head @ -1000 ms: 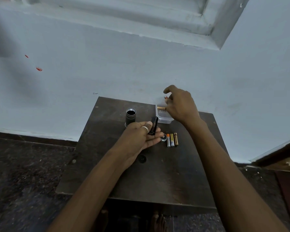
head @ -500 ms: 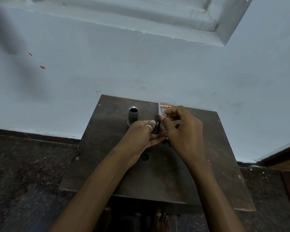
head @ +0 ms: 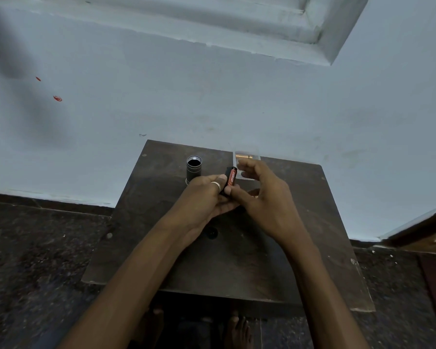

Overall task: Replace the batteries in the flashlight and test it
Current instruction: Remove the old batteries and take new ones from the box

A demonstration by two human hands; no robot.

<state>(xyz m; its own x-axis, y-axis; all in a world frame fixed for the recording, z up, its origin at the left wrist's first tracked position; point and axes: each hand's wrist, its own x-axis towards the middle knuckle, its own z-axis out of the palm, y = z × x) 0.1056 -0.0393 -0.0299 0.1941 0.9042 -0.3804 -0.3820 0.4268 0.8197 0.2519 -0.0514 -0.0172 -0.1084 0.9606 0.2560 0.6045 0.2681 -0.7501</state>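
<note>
My left hand grips a black battery holder, held tilted above the table. A red battery lies in the holder's slot. The thumb of my right hand presses on the lower end of that battery, while its other fingers arch loosely above and hold nothing. The dark metal flashlight body stands upright with its open end up, just left of my hands. A round dark cap lies on the table below my left wrist.
A dark wooden table stands against a pale wall. A clear plastic box with a gold battery in it sits at the table's back edge. My bare feet show under the front edge.
My right hand came back from the plastic box with a red battery and brought it to the holder. The battery now lies in the holder, and my right fingers have opened off it.
</note>
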